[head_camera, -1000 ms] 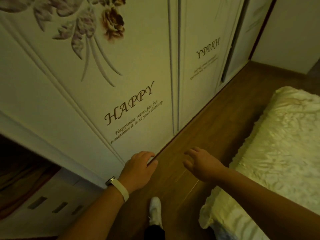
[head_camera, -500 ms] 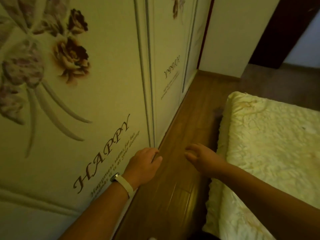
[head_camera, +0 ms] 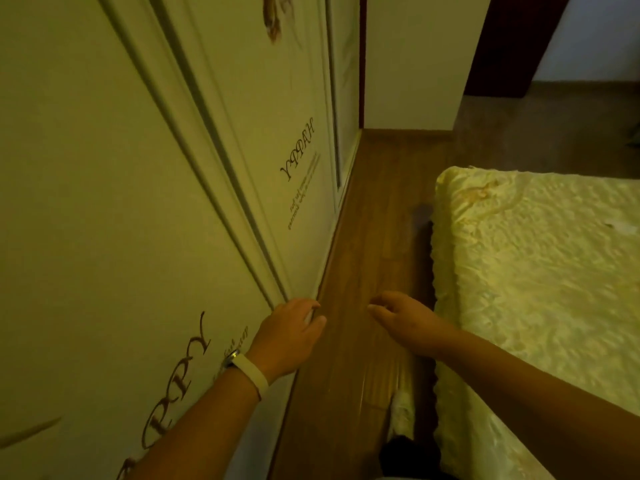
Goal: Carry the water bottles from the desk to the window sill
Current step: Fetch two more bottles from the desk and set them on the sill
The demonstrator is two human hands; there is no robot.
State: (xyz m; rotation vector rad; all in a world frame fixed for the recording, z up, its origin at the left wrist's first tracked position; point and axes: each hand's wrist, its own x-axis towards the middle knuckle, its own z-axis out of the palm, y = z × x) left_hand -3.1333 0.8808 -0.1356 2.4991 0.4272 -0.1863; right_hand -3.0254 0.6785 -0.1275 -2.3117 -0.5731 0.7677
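No water bottle, desk or window sill shows in the head view. My left hand hangs in front of me beside the wardrobe's lower edge, fingers loosely curled, holding nothing; a pale band sits on its wrist. My right hand reaches forward over the wooden floor, fingers relaxed and slightly bent, also holding nothing. Both hands are apart from each other and touch nothing that I can make out.
A tall pale wardrobe with "HAPPY" lettering and flower prints fills the left. A bed with a yellow cover stands on the right. A narrow strip of wooden floor runs between them toward a white wall and a dark doorway.
The view has swung right and moved forward along the wardrobe; the bed and the doorway come further into sight. Both hands keep their pose, holding nothing.
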